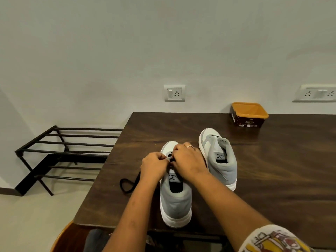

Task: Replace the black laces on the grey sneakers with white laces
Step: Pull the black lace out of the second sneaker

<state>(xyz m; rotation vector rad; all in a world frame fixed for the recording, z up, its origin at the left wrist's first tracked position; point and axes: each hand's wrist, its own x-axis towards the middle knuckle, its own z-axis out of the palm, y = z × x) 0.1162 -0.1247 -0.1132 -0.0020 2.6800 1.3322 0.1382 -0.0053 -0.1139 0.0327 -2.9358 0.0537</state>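
Observation:
Two grey and white sneakers stand on the dark wooden table (281,170), heels toward me. Over the eyelets of the near sneaker (175,202) both hands work: my left hand (154,165) pinches the black lace (127,184) at the shoe's left side, and my right hand (188,159), with a ring on it, pinches the same lace just beside it. A loose loop of that lace trails onto the table to the left. The far sneaker (221,159) on the right has no lace in its eyelets. No white lace is in view.
An orange tub (249,114) stands at the table's back edge by the wall. A black metal rack (60,153) sits on the floor left of the table. Two wall sockets are above the table. An orange chair edge (61,239) shows at the bottom left.

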